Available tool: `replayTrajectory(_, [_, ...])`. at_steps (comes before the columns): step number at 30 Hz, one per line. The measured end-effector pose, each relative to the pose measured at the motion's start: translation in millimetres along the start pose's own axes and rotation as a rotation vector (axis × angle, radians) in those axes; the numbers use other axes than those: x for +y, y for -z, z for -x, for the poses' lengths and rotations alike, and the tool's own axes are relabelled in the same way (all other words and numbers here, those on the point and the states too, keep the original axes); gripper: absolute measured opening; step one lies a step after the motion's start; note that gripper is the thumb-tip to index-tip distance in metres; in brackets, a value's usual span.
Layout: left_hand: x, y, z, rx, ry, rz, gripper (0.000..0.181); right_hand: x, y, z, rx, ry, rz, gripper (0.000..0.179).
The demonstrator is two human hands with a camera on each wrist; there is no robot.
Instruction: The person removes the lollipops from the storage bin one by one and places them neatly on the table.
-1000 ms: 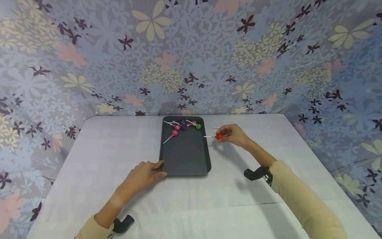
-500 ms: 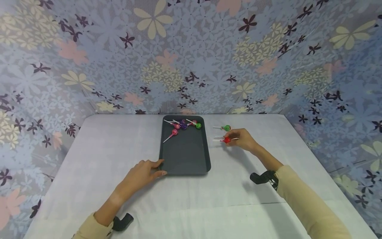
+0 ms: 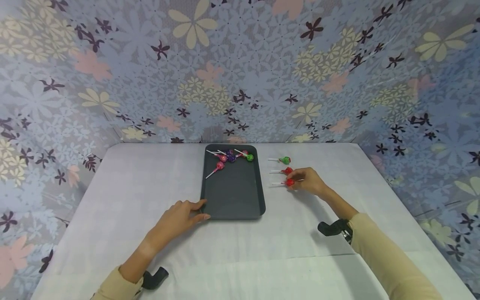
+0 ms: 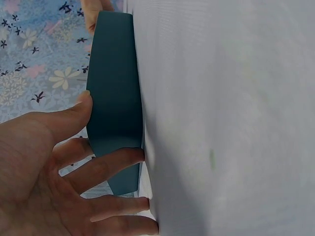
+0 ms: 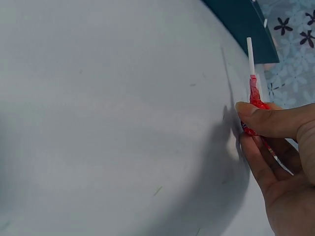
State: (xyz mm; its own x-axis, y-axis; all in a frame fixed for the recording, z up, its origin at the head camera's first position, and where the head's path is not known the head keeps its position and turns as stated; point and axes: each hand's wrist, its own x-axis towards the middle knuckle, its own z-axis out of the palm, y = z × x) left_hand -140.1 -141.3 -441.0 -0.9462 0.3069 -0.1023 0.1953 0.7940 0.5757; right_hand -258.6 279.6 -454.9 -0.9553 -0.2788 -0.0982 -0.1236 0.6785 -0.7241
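Note:
My right hand (image 3: 308,182) pinches a red-wrapped lollipop (image 3: 290,183) between thumb and fingers, close over the table right of the tray. Its white stick points left toward the tray; in the right wrist view, the held lollipop (image 5: 254,91) stands out past the thumb tip. Just behind it lie another red lollipop (image 3: 287,171) and a green one (image 3: 286,160), sticks also pointing left. My left hand (image 3: 180,218) grips the near left corner of the dark grey tray (image 3: 232,216), thumb and index finger at its rim.
In the tray's far part lie several lollipops, among them a purple one (image 3: 230,158), a green one (image 3: 249,157) and a pink one (image 3: 220,166). A white cloth (image 3: 150,179) covers the table. Flower-patterned fabric (image 3: 240,75) rises at the back and sides.
My right hand has moved right and nearer with its red lollipop, lowering it beside the others. The green and other red lollipops have come into sight from behind the hand. My left hand stays put.

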Motion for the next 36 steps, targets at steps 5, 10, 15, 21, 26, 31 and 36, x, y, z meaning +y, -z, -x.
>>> replayTrajectory(5, [0.2,0.3,-0.1,0.0,-0.003,-0.001,0.055,6.9,1.0,0.7,0.014,-0.028,0.006,0.028])
replayTrajectory(10, [0.1,0.5,0.2,0.002,-0.005,-0.003,0.055,11.4,-0.6,0.1,0.022,-0.034,0.005,0.027])
replayTrajectory(15, [0.4,1.2,0.4,0.002,-0.006,-0.007,0.055,10.7,-2.4,0.9,0.031,-0.046,0.012,0.029])
replayTrajectory(21, [0.9,1.6,0.5,0.005,-0.01,-0.021,0.055,9.3,-2.1,1.7,0.025,-0.058,0.006,0.031])
replayTrajectory(26, [0.1,1.5,-0.1,0.006,-0.012,-0.024,0.055,8.9,-0.7,1.3,0.018,-0.052,-0.004,0.033])
replayTrajectory(31, [-2.8,1.2,0.5,-0.001,-0.03,-0.011,0.056,9.9,-2.1,-0.6,0.015,-0.06,-0.024,0.034])
replayTrajectory(36, [-6.3,0.0,0.2,0.003,-0.091,0.005,0.059,9.0,-2.2,0.2,0.009,-0.057,-0.045,0.035])
